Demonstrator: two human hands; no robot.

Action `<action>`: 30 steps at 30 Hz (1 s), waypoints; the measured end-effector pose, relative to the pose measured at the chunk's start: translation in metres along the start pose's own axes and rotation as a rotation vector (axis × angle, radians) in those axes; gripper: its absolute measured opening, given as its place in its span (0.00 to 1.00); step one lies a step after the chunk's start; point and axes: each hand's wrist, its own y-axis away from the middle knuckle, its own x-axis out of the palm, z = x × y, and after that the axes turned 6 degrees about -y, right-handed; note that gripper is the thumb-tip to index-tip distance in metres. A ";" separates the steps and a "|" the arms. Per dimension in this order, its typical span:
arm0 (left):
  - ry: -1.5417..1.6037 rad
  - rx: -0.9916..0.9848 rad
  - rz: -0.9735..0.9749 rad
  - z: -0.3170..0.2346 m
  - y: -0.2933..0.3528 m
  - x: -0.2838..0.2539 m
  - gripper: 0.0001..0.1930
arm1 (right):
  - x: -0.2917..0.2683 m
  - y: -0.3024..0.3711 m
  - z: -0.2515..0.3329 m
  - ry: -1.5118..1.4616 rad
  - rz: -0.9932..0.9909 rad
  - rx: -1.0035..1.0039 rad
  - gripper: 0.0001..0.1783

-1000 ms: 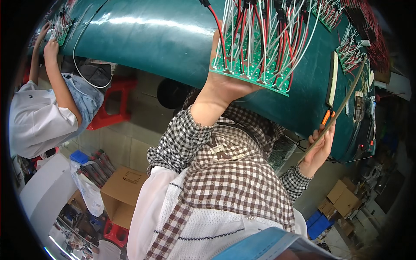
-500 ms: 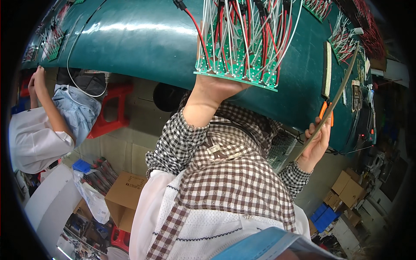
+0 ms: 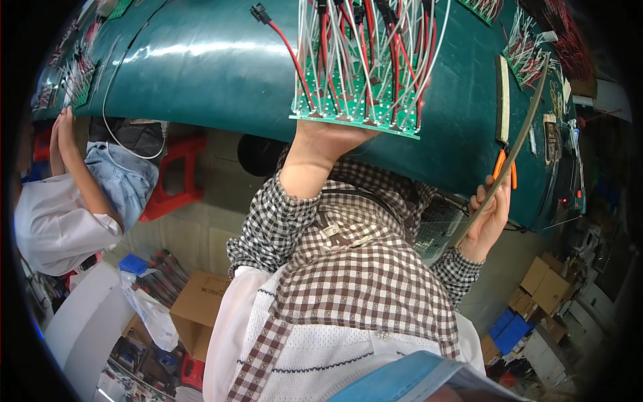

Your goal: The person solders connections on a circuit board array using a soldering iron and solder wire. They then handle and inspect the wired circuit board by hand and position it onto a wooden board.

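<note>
My left hand [image 3: 328, 141] is under a green circuit board panel [image 3: 349, 124] and grips it from below, its fingers mostly hidden behind the board. Many white, red and black wires [image 3: 367, 63] stand up from the panel, some ending in black plugs [image 3: 260, 13]. Over to the right, my right hand [image 3: 492, 224] is closed around a long, thin, brownish flat strip [image 3: 521, 141], which slants up over the table edge. Just behind the strip lies an orange-handled tool [image 3: 499, 164]; its working end is hard to make out.
A green-covered table [image 3: 214, 74] spans the top. Another wired board [image 3: 526, 57] lies at its right, beside a pale narrow bar [image 3: 503, 97]. At left a person in white [image 3: 67, 214] sits by a red stool [image 3: 175, 177]. Cardboard boxes [image 3: 201, 301] stand on the floor.
The circuit board panel and my left hand have shifted slightly left and down in the picture. My right hand still holds the strip in nearly the same place.
</note>
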 end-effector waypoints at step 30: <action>0.706 -0.210 0.129 -0.003 0.000 0.005 0.37 | 0.013 0.001 0.002 0.014 -0.065 -0.014 0.28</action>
